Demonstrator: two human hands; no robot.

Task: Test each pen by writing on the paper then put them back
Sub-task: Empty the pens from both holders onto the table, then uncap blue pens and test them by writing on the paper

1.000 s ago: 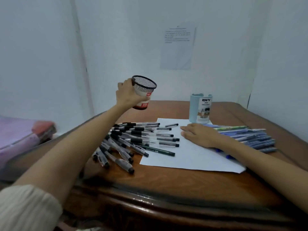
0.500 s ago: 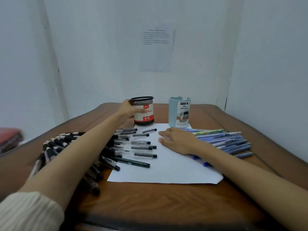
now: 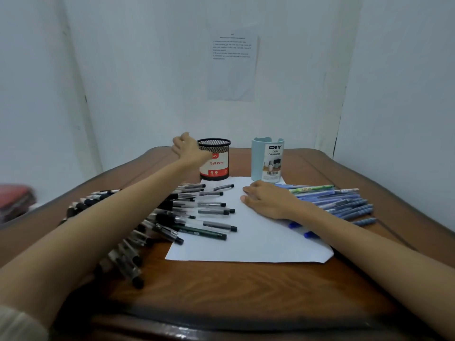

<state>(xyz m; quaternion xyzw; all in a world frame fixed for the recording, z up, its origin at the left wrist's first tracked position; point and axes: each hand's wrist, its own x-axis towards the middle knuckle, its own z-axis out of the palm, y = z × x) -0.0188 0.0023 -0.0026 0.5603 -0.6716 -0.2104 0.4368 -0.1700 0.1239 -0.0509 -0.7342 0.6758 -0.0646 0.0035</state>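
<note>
Hands apart — left hand (image 3: pixel 190 151) at the mesh cup (image 3: pixel 218 159), grip unclear — right hand (image 3: pixel 267 201) flat on the paper (image 3: pixel 246 244).

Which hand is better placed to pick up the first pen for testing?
Right. The right hand lies flat on the paper, right beside the blue pens. The left hand is stretched far back at the mesh cup.
</note>
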